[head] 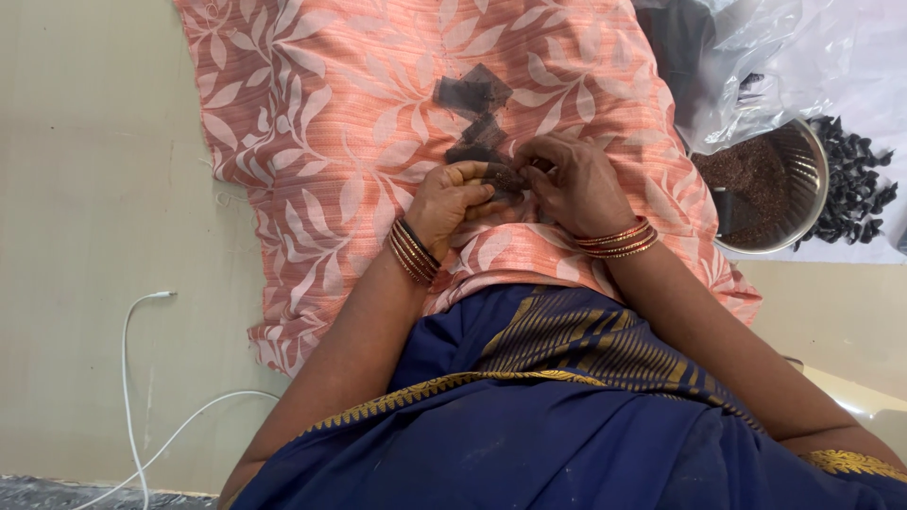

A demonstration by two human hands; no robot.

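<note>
1. The left hand curls its fingers around a small dark, flat, lumpy piece, pinching it at the edge; the piece sits between both hands, just above the salmon-pink cloth with a pale leaf pattern.
2. The right hand has its fingertips pressed together on the other side of the same dark piece (whether it grips or only steadies it is hard to tell).
3. A few thin, dark, squarish sheets lie on the cloth just beyond the hands, overlapping one another.
4. To the right stands a round steel bowl holding fine reddish-brown grains, with a heap of small black pieces beside it and crumpled clear plastic behind.
5. To work the piece well, I judge it best to keep both thumbs close together, press evenly and hold it low over the cloth so crumbs land there.
6. A white cable lies on the floor, well apart.
</note>
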